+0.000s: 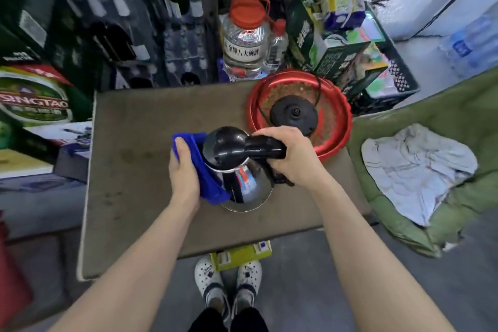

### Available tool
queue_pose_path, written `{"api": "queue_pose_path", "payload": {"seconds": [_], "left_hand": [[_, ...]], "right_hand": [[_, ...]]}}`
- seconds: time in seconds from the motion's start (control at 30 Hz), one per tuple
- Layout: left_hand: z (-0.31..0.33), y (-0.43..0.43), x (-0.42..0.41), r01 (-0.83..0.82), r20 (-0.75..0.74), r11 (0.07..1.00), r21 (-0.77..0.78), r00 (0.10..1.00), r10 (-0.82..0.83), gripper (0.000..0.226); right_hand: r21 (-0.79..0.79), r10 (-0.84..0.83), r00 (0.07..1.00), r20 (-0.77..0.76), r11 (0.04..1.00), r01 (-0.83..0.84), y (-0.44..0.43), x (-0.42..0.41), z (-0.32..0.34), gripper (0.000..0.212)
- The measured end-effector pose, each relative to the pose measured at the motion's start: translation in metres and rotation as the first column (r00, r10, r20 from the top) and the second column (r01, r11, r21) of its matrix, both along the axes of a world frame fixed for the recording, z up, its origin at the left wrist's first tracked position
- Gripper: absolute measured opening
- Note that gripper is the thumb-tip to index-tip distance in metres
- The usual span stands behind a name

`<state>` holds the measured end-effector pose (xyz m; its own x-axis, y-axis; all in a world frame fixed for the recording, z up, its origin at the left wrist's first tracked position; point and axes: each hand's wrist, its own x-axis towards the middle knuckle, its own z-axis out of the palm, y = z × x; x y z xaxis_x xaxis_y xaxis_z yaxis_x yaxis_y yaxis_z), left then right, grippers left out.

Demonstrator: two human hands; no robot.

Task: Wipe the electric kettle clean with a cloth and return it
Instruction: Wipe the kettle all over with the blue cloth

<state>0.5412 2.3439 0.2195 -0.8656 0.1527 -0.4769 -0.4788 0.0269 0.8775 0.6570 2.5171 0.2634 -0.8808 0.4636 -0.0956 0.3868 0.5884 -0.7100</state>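
A steel electric kettle with a black lid and black handle is held over the brown table. My right hand grips the handle from the right. Pressed flat against the kettle's left side is a blue cloth, with my left hand holding it there. The kettle's black round base sits apart on a red tray at the table's far right, its cord running off behind.
Large clear bottles with red caps stand behind the table. Beer cartons are stacked at the left and drink cartons in a black crate at the right. A green padded seat with a white cloth sits to the right.
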Motion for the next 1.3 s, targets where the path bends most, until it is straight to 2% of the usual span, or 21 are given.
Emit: {"api": "queue_pose_path", "payload": {"seconds": [0.1, 0.2, 0.3, 0.37, 0.43, 0.5, 0.57, 0.63, 0.67, 0.77, 0.83, 0.93, 1.07, 1.3], "left_hand": [[0.002, 0.008, 0.012, 0.033, -0.007, 0.998, 0.045, 0.999, -0.033, 0.037], [-0.007, 0.008, 0.033, 0.138, 0.018, 0.988, 0.066, 0.990, -0.140, 0.042], [-0.028, 0.009, 0.041, 0.266, 0.028, 0.963, 0.048, 0.963, -0.267, 0.055], [-0.039, 0.013, 0.034, 0.319, 0.073, 0.947, 0.041, 0.944, -0.322, 0.065], [-0.055, 0.016, 0.024, 0.356, 0.107, 0.934, 0.024, 0.928, -0.356, 0.061], [-0.071, 0.018, 0.015, 0.369, 0.168, 0.929, 0.010, 0.916, -0.365, 0.053], [-0.079, 0.017, 0.009, 0.382, 0.227, 0.924, -0.008, 0.901, -0.370, 0.047], [-0.074, 0.017, 0.006, 0.383, 0.235, 0.924, -0.002, 0.898, -0.371, 0.043], [-0.067, 0.016, 0.004, 0.394, 0.228, 0.919, 0.022, 0.893, -0.389, 0.043], [-0.045, 0.016, -0.007, 0.475, 0.152, 0.877, 0.067, 0.864, -0.480, 0.046], [-0.032, 0.014, -0.014, 0.514, 0.094, 0.854, 0.083, 0.849, -0.520, 0.044], [-0.017, 0.008, -0.014, 0.542, 0.033, 0.836, 0.088, 0.837, -0.546, 0.040], [-0.019, -0.004, 0.000, 0.428, -0.011, 0.899, 0.091, 0.903, -0.429, 0.033], [-0.026, -0.019, 0.004, 0.323, -0.052, 0.944, 0.062, 0.946, -0.320, 0.032]], "right_hand": [[0.140, -0.037, 0.996, 0.078, 0.990, 0.026, 0.016, 0.001, -0.006, 0.053], [0.245, -0.125, 0.977, 0.174, 0.966, 0.080, 0.023, 0.017, -0.016, 0.058], [0.182, -0.166, 0.980, 0.110, 0.973, 0.144, 0.016, 0.026, -0.026, 0.068], [0.166, -0.155, 0.986, 0.053, 0.976, 0.144, 0.016, 0.027, -0.028, 0.068], [0.063, -0.146, 0.989, -0.026, 0.987, 0.148, 0.020, 0.029, -0.024, 0.070], [-0.056, -0.236, 0.970, -0.065, 0.971, 0.232, 0.018, 0.034, -0.016, 0.076], [-0.077, -0.420, 0.905, -0.075, 0.907, 0.414, 0.004, 0.036, -0.008, 0.070], [-0.092, -0.624, 0.778, -0.076, 0.781, 0.617, -0.019, 0.034, -0.003, 0.052], [-0.145, -0.684, 0.729, -0.032, 0.725, 0.674, -0.030, 0.029, 0.000, 0.052], [-0.331, -0.714, 0.694, 0.096, 0.634, 0.699, -0.041, 0.011, 0.001, 0.079], [-0.326, -0.706, 0.701, 0.101, 0.642, 0.694, -0.036, 0.002, 0.004, 0.082], [-0.324, -0.673, 0.733, 0.101, 0.675, 0.664, -0.022, -0.006, 0.009, 0.071], [-0.317, -0.573, 0.811, 0.116, 0.753, 0.577, -0.013, -0.017, 0.015, 0.057], [-0.284, -0.410, 0.908, 0.087, 0.864, 0.417, -0.018, -0.039, 0.019, 0.055]]}}
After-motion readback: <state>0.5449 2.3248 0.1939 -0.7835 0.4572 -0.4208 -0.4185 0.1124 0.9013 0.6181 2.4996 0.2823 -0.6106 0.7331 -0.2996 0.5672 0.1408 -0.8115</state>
